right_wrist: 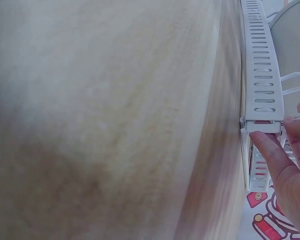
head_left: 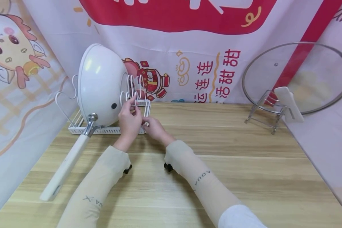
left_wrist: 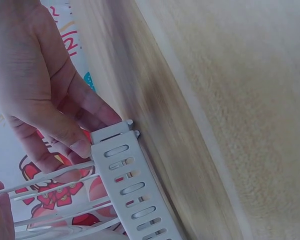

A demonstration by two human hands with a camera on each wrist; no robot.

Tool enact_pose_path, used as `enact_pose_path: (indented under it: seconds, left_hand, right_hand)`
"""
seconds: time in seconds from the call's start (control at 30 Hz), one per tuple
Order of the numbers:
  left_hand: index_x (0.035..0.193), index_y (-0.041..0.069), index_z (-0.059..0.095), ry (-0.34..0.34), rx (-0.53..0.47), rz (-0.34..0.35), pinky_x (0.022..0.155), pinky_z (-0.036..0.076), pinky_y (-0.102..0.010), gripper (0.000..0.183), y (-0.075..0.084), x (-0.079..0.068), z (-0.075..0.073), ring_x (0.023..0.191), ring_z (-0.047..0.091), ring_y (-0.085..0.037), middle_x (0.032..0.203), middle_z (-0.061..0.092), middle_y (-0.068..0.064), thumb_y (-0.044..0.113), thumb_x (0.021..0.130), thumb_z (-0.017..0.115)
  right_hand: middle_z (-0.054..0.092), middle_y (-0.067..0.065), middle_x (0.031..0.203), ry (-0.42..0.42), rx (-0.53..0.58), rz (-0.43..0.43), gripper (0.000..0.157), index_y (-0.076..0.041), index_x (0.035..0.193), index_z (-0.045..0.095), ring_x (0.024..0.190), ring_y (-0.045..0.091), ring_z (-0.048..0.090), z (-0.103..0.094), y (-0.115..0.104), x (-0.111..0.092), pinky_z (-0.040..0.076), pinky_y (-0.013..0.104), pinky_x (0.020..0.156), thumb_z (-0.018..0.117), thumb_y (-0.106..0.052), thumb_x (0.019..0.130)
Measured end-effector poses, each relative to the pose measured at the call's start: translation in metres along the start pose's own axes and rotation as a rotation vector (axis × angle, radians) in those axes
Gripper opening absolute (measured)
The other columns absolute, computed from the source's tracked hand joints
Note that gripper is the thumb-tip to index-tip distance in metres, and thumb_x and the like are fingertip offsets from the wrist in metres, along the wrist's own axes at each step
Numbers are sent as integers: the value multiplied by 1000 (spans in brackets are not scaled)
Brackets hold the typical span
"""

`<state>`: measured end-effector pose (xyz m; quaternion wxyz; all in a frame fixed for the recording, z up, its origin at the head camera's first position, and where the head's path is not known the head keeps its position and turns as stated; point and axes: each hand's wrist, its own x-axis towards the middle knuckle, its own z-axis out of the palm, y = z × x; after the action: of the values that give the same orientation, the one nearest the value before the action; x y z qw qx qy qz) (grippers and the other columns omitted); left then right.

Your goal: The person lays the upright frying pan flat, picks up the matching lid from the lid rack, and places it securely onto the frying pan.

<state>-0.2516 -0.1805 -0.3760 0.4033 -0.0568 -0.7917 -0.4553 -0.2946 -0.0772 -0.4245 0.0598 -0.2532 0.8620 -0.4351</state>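
A white slotted pot rack [head_left: 82, 130] stands on the wooden table at the left, with looped wire dividers [head_left: 74, 83] rising from it. A white wok [head_left: 102, 85] leans on its side between the dividers, its long white handle [head_left: 65, 166] sloping down toward the front. My left hand [head_left: 129, 123] pinches a wire divider at the right side of the rack. Lower beside it, my right hand [head_left: 156, 129] grips the rack's front right corner. In the right wrist view, its fingers [right_wrist: 275, 155] hold the end piece [right_wrist: 264, 127] of the slotted rail.
At the back right, a round glass lid [head_left: 246, 85] rests upright in a small metal stand [head_left: 262, 118], along with a white spatula-like piece [head_left: 289, 103]. Printed cloth [head_left: 171, 44] hangs behind the wooden table [head_left: 216, 136] and at both sides.
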Motion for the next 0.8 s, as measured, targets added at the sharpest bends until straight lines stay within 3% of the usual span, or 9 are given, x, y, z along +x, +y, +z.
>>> enact_pose_path:
  seconds: [0.2,0.8]
  left_hand:
    - [133,-2,62,5,11,2,80,62,-36,43,1,-2,0,94,68,-29,115,68,-19,-12,92,60]
    - [133,-2,62,14,11,24,80,62,-39,42,1,-5,3,95,68,-31,116,67,-24,-13,92,60]
  right_hand:
    - [72,7,116,7,-15,-17,27,-6,124,71,105,17,64,0,1,-2,53,25,92,65,-1,99]
    - [70,11,118,13,-43,-40,25,-4,123,71,109,20,64,-2,2,-6,53,25,94,67,-2,98]
